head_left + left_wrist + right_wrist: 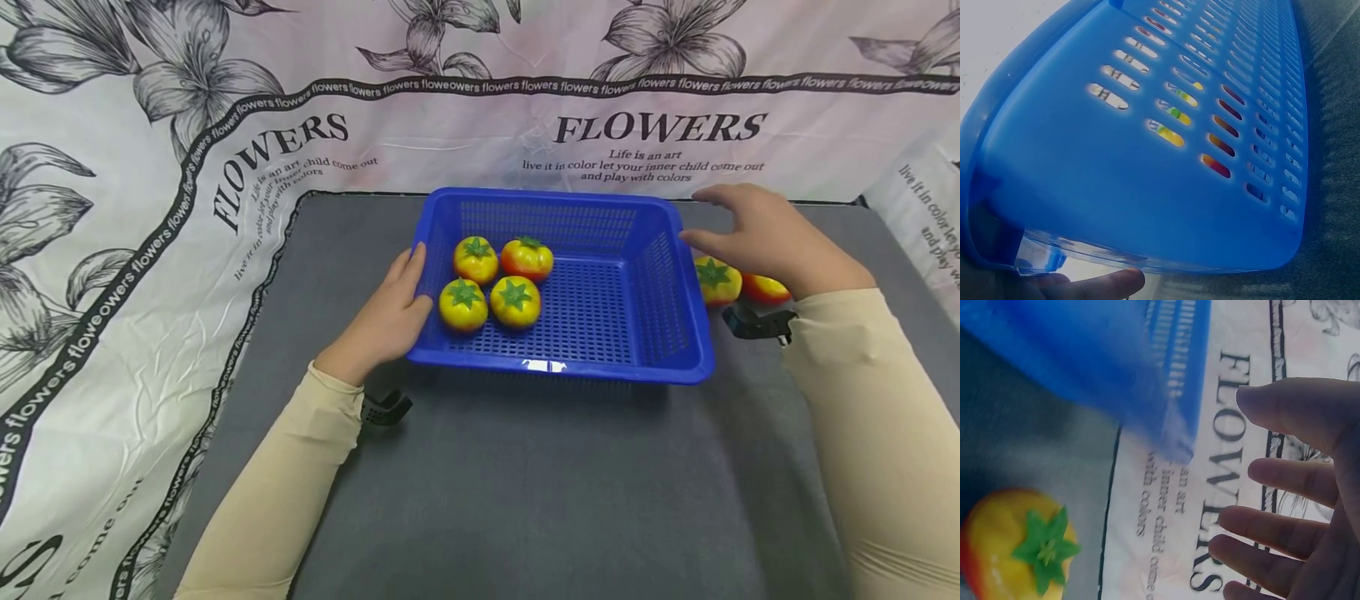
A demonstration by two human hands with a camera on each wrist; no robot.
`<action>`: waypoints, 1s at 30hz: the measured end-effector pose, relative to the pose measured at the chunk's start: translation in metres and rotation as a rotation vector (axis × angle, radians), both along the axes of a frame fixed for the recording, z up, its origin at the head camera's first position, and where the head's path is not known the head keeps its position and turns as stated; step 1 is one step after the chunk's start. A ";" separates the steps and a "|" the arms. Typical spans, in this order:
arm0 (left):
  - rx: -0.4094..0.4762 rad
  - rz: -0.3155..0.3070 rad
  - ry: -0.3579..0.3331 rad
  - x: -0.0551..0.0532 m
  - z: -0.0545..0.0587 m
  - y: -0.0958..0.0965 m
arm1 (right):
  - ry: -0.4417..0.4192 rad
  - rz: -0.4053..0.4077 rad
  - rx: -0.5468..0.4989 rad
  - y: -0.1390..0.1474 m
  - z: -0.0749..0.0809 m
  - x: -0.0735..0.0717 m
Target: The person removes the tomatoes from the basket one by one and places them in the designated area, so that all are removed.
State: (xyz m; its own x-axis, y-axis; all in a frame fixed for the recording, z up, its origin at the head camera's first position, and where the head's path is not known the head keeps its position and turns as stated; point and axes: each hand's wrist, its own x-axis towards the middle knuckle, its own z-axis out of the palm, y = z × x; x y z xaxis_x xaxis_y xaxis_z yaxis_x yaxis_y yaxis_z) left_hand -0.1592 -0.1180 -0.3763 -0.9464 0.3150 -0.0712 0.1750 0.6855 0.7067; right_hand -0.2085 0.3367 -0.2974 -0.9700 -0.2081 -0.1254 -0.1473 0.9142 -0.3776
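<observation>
A blue plastic basket (592, 312) with slotted walls stands before me. My left hand (382, 321) grips its left side, the thumb at the rim and the fingers along the outer wall. In the left wrist view the basket's wall (1085, 169) fills most of the picture, with a finger (1104, 284) under its edge. Several yellow-red toy tomatoes (516, 302) with green star-shaped tops sit in the basket's left half. My right hand (765, 233) hovers by the right rim, fingers spread and holding nothing; the right wrist view shows the hand (1304, 506) apart from the basket (1104, 356).
Two more toy tomatoes, one yellow (716, 283) and one redder (767, 289), lie on the dark grey table (525, 483) right of the basket, beneath my right hand. A white cloth (465, 142) printed with flowers and lettering hangs behind the table and along its left side.
</observation>
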 end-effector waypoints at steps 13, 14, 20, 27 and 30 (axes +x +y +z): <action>0.012 -0.001 0.002 0.000 -0.004 0.000 | -0.006 0.084 0.028 -0.034 0.010 -0.002; 0.013 -0.002 0.000 -0.001 -0.004 0.000 | -0.005 0.085 0.034 -0.036 0.009 -0.003; 0.007 -0.002 0.006 -0.002 -0.002 -0.001 | 0.005 0.120 0.001 -0.046 0.003 -0.004; 0.002 0.001 -0.010 -0.002 0.000 -0.001 | -0.005 0.127 0.021 -0.056 -0.005 -0.009; -0.001 0.003 -0.005 -0.002 -0.001 -0.002 | -0.025 0.124 0.025 -0.060 -0.008 -0.011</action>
